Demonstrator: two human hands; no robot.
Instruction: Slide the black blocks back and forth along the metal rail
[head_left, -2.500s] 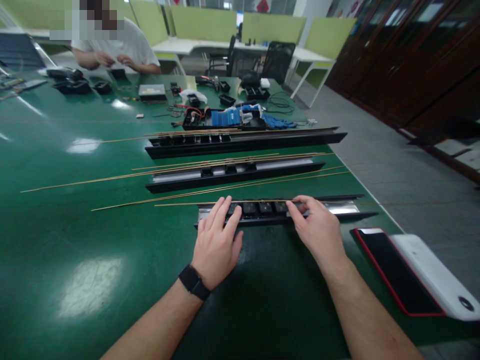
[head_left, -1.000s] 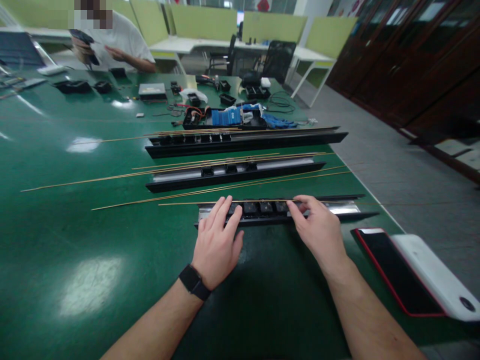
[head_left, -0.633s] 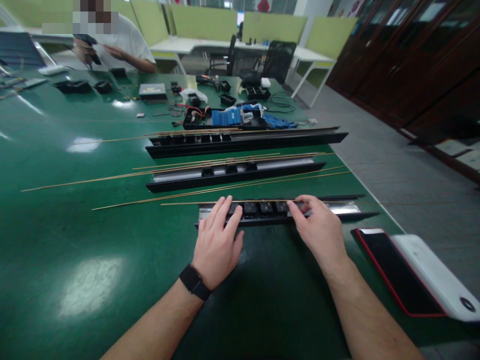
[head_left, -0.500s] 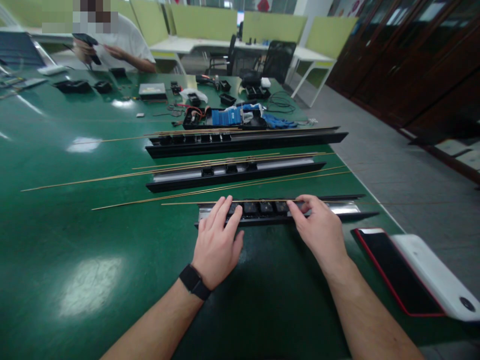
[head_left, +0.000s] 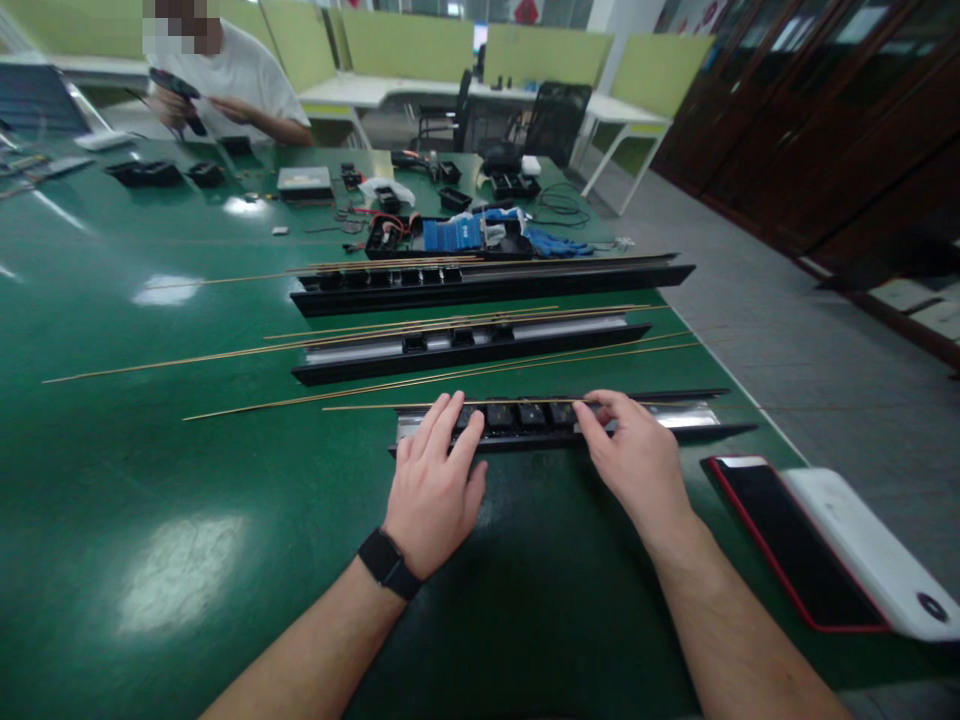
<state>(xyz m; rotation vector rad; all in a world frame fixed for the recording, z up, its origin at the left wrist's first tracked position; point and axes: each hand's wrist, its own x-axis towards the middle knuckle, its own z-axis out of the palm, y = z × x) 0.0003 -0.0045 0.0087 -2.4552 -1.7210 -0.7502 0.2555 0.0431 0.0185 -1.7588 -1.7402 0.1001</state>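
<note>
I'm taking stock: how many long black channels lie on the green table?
3: the near channel, at the left hand and right hand; the middle channel beyond it; the far channel behind that. None seems hidden.

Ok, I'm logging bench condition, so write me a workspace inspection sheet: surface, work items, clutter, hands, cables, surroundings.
Surface: glossy green tabletop, reflecting light.
Work items: nearest long black channel, silvery inside, holding square black blocks; thin golden rod along it.
Clutter: flat black red-edged device beside white rounded device.
Hands: left hand rests over the channel; right hand pinches the rod.
Cables: thin black cable, loosely coiled, far right.
Surroundings: white-shirted person opposite.
</note>
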